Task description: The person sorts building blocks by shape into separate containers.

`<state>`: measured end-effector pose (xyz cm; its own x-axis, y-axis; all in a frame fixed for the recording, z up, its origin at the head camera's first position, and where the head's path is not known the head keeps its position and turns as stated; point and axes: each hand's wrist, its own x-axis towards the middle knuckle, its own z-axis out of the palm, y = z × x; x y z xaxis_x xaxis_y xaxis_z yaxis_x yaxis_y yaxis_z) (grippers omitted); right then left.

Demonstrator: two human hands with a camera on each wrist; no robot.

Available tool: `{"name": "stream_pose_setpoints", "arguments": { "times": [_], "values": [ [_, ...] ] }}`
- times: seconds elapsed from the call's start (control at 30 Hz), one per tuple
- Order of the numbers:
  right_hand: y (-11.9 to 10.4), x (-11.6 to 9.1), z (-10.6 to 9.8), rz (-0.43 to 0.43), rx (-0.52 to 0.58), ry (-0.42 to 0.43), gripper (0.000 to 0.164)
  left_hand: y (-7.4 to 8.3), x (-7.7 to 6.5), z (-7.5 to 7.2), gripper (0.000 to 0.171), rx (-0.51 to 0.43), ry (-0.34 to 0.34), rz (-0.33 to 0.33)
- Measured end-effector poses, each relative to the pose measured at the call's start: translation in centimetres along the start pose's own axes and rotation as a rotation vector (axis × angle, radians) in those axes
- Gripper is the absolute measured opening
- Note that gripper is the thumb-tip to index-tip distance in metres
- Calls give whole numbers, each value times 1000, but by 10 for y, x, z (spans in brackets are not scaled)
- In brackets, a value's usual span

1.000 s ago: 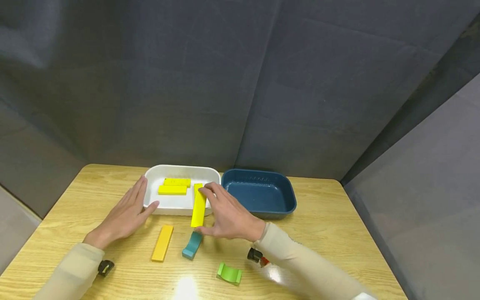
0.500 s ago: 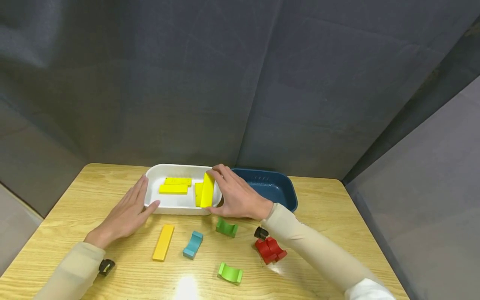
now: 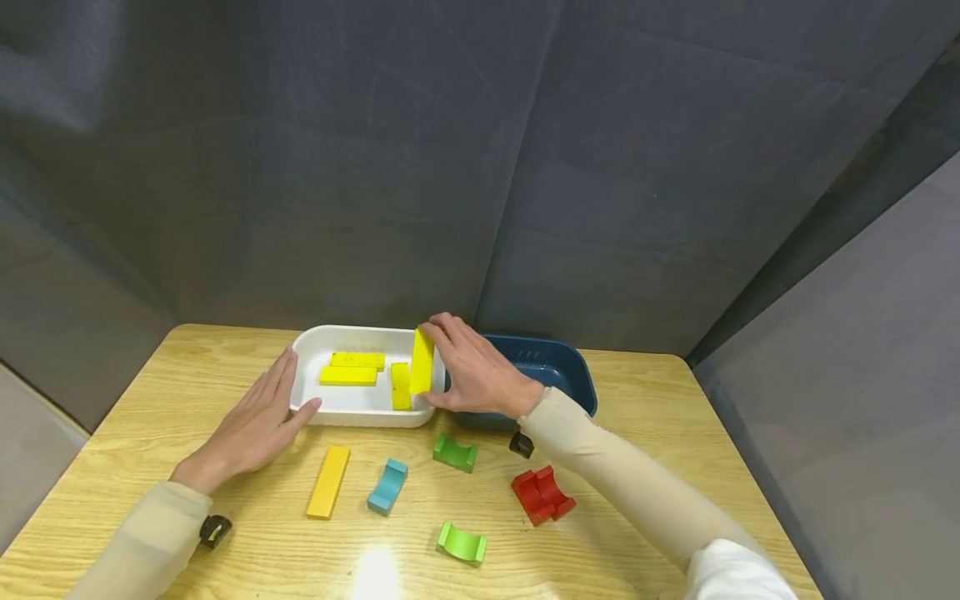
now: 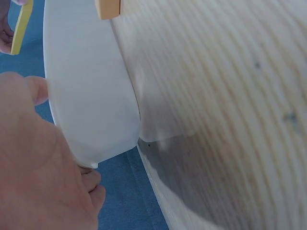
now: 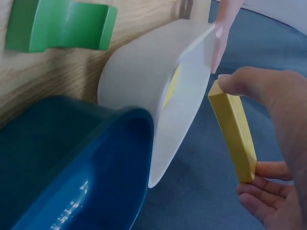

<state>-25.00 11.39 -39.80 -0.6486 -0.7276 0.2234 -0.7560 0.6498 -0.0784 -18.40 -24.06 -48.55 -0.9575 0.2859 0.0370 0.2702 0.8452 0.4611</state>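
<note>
My right hand (image 3: 480, 371) pinches a yellow rectangular block (image 3: 422, 362) by its two ends, thumb on one and fingertips on the other. The block is held above the right end of a white tray (image 3: 360, 419); in the right wrist view the yellow block (image 5: 234, 136) stands apart from the tray's rim. Inside the tray lie three similar blocks: two lengthwise side by side (image 3: 348, 377) and one crosswise block (image 3: 401, 387) at the right. My left hand (image 3: 251, 429) rests against the tray's left end, fingers straight; the left wrist view shows its thumb at the rim.
A dark blue tray (image 3: 562, 367) stands right of the white one, partly behind my right hand. On the wooden table lie an orange-yellow block (image 3: 327, 483), a blue curved block (image 3: 387, 487), two green curved blocks (image 3: 454, 454) and red curved blocks (image 3: 540, 497).
My right hand has carried the yellow block from the tray's front edge back and to the right, uncovering a green block and red blocks on the table. The left hand has stayed put.
</note>
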Motion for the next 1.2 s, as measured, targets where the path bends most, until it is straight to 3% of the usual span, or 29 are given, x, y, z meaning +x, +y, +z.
{"name": "stream_pose_setpoints", "arguments": {
  "times": [0.3, 0.8, 0.93, 1.2],
  "values": [
    [11, 6, 7, 8, -17, -40, 92, 1, -1, -1, 96, 1, -2, -6],
    [21, 5, 15, 36, 48, -75, 96, 5, -4, -3, 94, -2, -12, -5],
    [21, 3, 15, 24, 76, -64, 100, 4, -4, -4, 94, -3, -12, -6],
    [13, 3, 9, -13, 96, -30, 90, -1, -4, 0, 95, -7, -13, -3]
  ]
}}
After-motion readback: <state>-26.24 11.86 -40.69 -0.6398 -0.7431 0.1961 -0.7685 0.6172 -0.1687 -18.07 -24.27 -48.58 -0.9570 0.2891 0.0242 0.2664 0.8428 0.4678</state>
